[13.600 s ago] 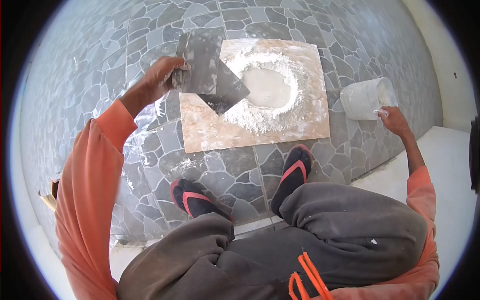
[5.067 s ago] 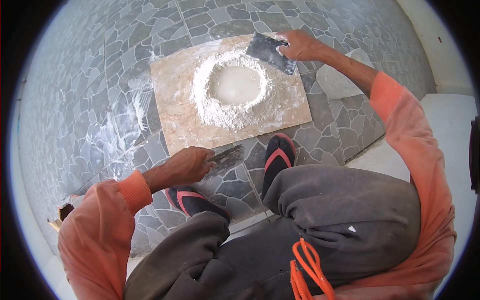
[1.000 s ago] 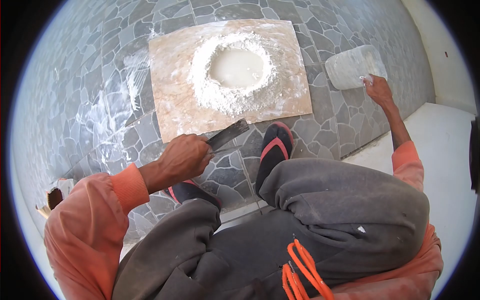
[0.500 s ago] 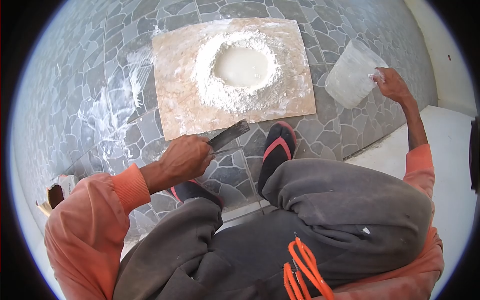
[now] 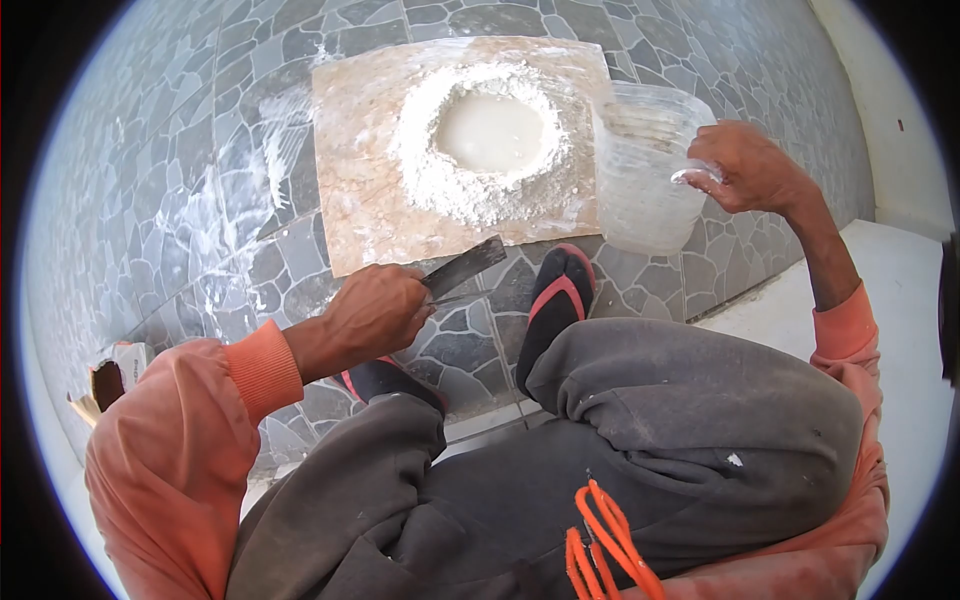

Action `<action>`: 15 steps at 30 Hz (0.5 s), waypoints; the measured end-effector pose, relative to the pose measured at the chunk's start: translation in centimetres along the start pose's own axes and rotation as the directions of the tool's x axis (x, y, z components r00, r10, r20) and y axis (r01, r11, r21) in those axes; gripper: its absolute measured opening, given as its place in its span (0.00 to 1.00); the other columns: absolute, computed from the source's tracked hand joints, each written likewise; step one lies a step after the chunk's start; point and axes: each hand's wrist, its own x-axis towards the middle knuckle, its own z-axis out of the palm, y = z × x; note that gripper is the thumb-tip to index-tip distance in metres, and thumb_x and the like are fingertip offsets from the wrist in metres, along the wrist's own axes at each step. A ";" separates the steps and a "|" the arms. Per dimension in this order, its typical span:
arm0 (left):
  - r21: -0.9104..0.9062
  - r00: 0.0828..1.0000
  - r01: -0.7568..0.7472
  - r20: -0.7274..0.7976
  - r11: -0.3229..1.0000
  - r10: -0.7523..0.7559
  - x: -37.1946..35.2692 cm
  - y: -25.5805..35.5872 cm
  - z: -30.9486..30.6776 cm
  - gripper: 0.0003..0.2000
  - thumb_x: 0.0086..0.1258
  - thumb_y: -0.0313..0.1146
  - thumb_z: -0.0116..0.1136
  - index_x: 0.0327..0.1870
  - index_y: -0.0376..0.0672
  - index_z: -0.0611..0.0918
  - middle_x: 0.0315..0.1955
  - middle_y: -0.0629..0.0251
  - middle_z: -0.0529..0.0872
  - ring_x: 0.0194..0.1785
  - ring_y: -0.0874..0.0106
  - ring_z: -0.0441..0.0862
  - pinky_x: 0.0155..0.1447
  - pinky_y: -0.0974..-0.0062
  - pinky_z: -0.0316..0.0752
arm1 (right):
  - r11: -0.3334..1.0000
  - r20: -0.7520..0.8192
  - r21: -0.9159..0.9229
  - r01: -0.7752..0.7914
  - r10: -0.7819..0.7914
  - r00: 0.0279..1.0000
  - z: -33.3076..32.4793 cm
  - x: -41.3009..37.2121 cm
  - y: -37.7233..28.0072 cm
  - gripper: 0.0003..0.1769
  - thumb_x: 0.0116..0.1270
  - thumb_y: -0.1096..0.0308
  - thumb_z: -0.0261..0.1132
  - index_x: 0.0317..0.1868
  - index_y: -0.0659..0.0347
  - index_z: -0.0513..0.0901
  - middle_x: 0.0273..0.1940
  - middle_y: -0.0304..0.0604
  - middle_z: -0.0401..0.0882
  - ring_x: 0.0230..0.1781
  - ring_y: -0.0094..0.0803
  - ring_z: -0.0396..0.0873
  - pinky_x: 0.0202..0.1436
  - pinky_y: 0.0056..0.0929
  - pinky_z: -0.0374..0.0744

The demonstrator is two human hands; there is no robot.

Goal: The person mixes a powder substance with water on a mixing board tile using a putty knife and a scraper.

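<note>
My left hand [image 5: 375, 312] is closed round the handle of a dark flat blade [image 5: 466, 268], which points up and right near the front edge of a beige board [image 5: 365, 190]. On that board lies a ring of white powder [image 5: 420, 170] with a pool of whitish liquid [image 5: 490, 132] in its middle. My right hand [image 5: 742, 170] grips a translucent plastic container [image 5: 650, 165] by its rim, with white residue on the fingers. The container is tilted beside the board's right edge and overlaps it in view.
Grey stone-patterned floor [image 5: 170, 200] surrounds the board, with white smears at its left. My feet in dark socks and pink-strapped sandals [image 5: 556, 300] are close to the front edge. An open box [image 5: 118, 375] sits at the far left, and a pale wall [image 5: 880, 110] rises at the right.
My right hand has moved left with the container, bringing it from the floor area on the right to the board's right edge. My left hand and the blade have hardly moved.
</note>
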 end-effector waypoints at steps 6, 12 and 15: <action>-0.008 1.000 -0.010 -0.021 1.000 0.010 -0.4 -0.2 0.0 0.08 0.63 0.31 0.59 0.27 0.37 0.82 0.30 0.54 0.81 0.37 0.52 0.81 0.44 0.56 0.77 | 0.984 0.052 -0.104 0.146 -0.141 0.989 -1.1 2.4 -2.4 0.19 0.67 0.51 0.66 0.29 0.60 0.83 0.26 0.47 0.80 0.32 0.46 0.79 0.42 0.42 0.76; -0.001 0.998 -0.029 -0.052 1.000 0.029 -0.7 -0.4 0.3 0.10 0.63 0.32 0.60 0.25 0.34 0.82 0.30 0.52 0.82 0.36 0.51 0.82 0.43 0.57 0.78 | 0.954 0.092 -0.133 0.270 -0.260 0.961 -0.2 4.0 -3.1 0.23 0.67 0.48 0.64 0.24 0.59 0.81 0.23 0.47 0.80 0.28 0.48 0.79 0.39 0.45 0.77; 0.003 0.998 -0.026 -0.053 1.000 0.026 -0.8 -0.5 0.4 0.11 0.63 0.33 0.61 0.25 0.33 0.83 0.30 0.51 0.83 0.35 0.51 0.83 0.42 0.57 0.79 | 0.946 0.127 -0.112 0.303 -0.289 0.949 0.1 4.8 -3.3 0.24 0.66 0.48 0.64 0.23 0.60 0.81 0.23 0.48 0.80 0.27 0.49 0.80 0.38 0.46 0.78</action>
